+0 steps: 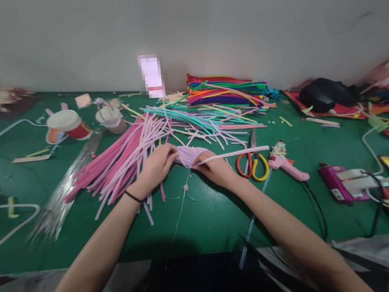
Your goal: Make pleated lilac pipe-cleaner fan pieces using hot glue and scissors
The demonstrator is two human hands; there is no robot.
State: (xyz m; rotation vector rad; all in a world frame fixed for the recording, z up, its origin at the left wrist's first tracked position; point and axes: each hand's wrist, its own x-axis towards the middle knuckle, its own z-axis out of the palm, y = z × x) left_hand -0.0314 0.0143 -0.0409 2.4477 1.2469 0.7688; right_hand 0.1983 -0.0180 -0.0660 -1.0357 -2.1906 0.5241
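Note:
My left hand (157, 166) and my right hand (217, 169) meet at the middle of the green table (204, 222). Both are closed on a small lilac piece wound from pipe cleaners (190, 155). A long pale pipe cleaner (236, 153) runs from my right hand's fingers out to the right. A thin wire with a small bead (185, 188) hangs below the piece. Loose pink and lilac pipe cleaners (121, 163) lie just left of my left hand.
Scissors with red and yellow handles (252, 163) and a pink glue gun (286, 163) lie to the right. Stacked coloured pipe cleaners (225, 91) sit at the back. Two paper cups (68, 125) stand back left. A purple device (341, 185) with cables lies far right.

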